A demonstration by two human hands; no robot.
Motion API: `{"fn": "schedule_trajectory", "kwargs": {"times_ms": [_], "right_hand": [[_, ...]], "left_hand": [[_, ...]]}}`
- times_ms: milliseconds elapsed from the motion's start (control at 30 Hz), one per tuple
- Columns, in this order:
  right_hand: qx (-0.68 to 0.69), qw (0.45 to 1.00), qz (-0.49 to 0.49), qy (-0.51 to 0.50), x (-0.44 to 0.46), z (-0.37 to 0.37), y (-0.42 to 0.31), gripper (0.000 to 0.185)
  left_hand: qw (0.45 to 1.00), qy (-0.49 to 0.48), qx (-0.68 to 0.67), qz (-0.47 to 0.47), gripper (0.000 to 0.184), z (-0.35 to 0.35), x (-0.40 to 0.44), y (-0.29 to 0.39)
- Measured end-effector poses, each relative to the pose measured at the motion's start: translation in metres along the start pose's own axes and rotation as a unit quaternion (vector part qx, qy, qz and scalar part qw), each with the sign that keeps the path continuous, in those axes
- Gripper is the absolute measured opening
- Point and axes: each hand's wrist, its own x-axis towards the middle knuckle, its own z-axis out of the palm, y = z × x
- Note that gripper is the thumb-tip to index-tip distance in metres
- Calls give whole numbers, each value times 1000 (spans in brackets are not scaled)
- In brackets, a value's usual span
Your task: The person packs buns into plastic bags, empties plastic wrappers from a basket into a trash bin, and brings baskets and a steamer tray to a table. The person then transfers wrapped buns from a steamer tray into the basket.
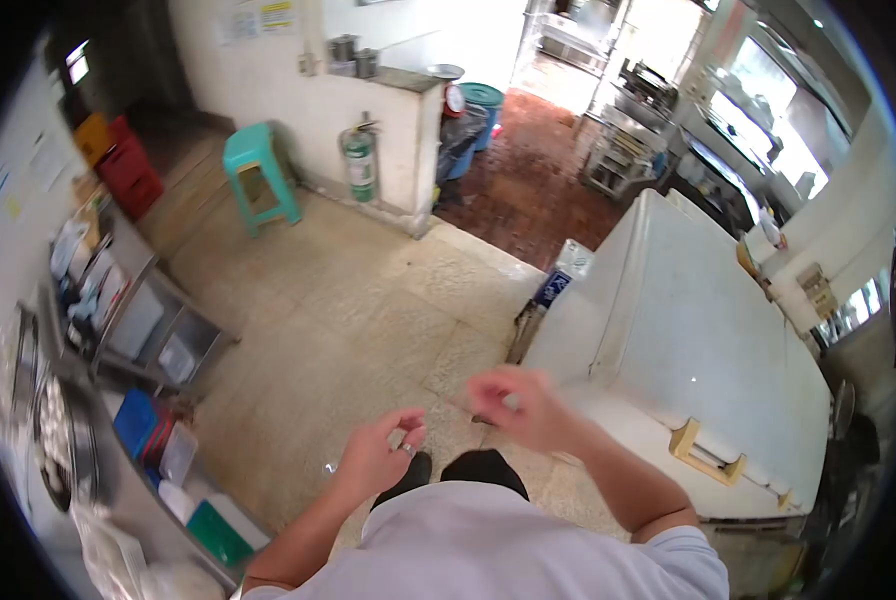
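Note:
My left hand [380, 456] hangs in front of my body, fingers loosely curled and a ring on one of them. Nothing shows between its thumb and fingers. My right hand [524, 408] is raised a little higher and is slightly blurred. Its fingers are bent with a gap to the thumb, and I see nothing held there. The nearest large thing to it is a white chest freezer [708, 310] on the right, its lid down. A cream handle [706, 455] sits on the freezer's near side, below and right of my right hand. Neither hand touches anything.
Along the left runs a metal counter [118, 440] with trays and a green container [218, 533]. A turquoise stool [259, 172] and a fire extinguisher [359, 160] stand by the far wall. Past a floor edge lies a wet reddish floor [523, 185] with blue bins [481, 105].

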Motion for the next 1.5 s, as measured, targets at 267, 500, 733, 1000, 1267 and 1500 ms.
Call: {"fn": "schedule_trajectory", "kwargs": {"times_ms": [267, 500, 733, 1000, 1267, 1500], "right_hand": [[-58, 988, 125, 70, 127, -161, 118, 23], [-58, 995, 59, 46, 294, -247, 210, 25], [-5, 999, 3, 47, 433, -289, 271, 26], [-61, 964, 165, 201, 507, -432, 381, 20], [41, 863, 296, 407, 513, -555, 507, 20], [111, 806, 301, 498, 538, -719, 621, 25]], "left_hand": [[986, -83, 60, 128, 27, 20, 280, 43], [991, -50, 90, 86, 27, 19, 462, 46], [997, -67, 32, -5, 25, 42, 644, 6], [965, -216, 63, 135, 27, 122, 923, 89], [850, -439, 7, 292, 28, 302, 1095, 227], [851, -448, 71, 265, 27, 422, 1231, 292]]}}
